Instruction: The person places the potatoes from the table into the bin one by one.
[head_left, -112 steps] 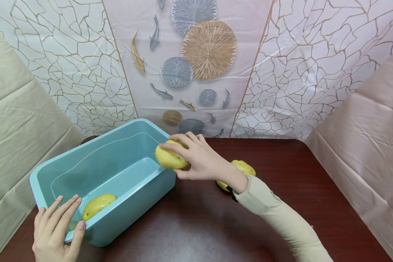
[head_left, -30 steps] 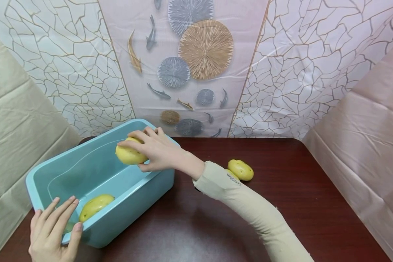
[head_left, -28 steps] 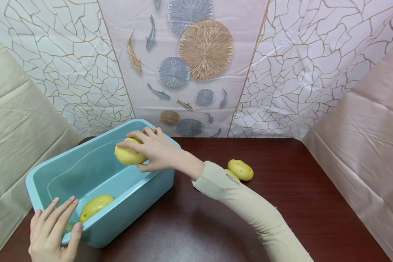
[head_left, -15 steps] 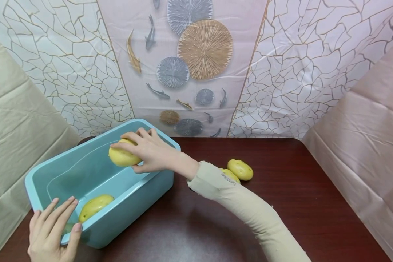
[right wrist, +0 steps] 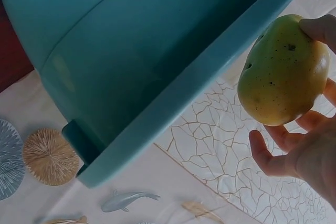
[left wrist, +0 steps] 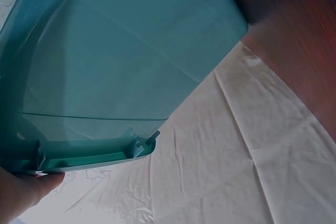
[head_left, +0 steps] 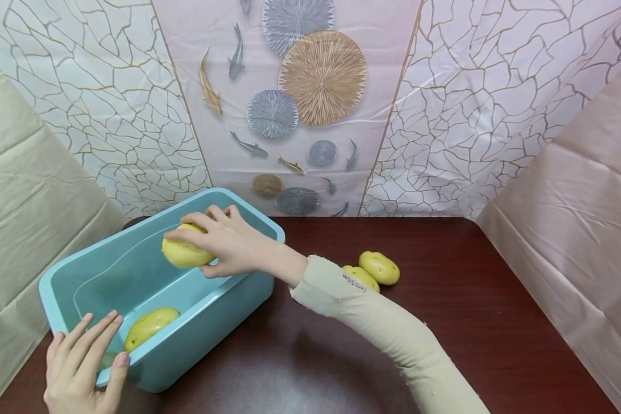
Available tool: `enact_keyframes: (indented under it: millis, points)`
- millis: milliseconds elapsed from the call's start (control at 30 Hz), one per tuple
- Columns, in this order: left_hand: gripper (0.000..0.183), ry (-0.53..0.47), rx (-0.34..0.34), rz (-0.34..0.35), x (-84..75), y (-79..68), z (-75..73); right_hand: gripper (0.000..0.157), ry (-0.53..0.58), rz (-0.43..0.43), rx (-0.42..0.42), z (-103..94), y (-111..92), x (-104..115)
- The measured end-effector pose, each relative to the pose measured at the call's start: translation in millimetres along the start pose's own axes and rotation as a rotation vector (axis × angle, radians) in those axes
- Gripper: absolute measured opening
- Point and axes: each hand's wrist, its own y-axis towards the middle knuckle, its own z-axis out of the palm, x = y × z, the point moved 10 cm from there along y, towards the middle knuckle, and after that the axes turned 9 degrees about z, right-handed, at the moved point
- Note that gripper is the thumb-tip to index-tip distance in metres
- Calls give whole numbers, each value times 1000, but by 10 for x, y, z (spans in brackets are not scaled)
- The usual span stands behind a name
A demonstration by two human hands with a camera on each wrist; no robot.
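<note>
While your right hand [head_left: 233,247] holds a potato [head_left: 185,248] over the teal bin [head_left: 212,325], small dark lettering [head_left: 354,283] shows on your right sleeve [head_left: 367,316]. Looks like "LetsSlim"; too small to be sure.

Right fingers [head_left: 199,219]: parted about the potato, pinching it between the thumb and the foremost fingers. Your right wrist view shows another finger bent beneath it. Held potato is up in the bin's opening, well apart from the bin floor.

Left hand [head_left: 80,371]: fingers spread and fairly straight over the bin's near-left corner, thumb apart from the rest at the rim.

You've got a second potato [head_left: 151,328] lying inside, near your left fingertips. Something pale green [head_left: 108,360] shows past that hand; can't tell what. Two more sit side by side on the bench [head_left: 471,322]: rear potato [head_left: 379,268] in full view, front potato [head_left: 363,278] partly behind your sleeve.
</note>
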Motion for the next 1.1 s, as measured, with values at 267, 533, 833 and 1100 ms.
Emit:
enact_keyframes:
  millis: [267, 533, 833, 1100]
  points:
    - [42, -6, -18, 5, -6, 1, 5, 62, -27, -15, -7, -19, 13, 8]
    - [44, -10, -24, 20, -34, 17, 2, 62, -27, -22, 8, 4, 9, 31]
    - [44, -17, -43, 41, -49, 27, -6, 62, -15, -17, 21, 39, 14, 26]
    - [45, -24, -63, 59, -71, 36, -20, 56, -10, 14, 45, 52, -2, -13]
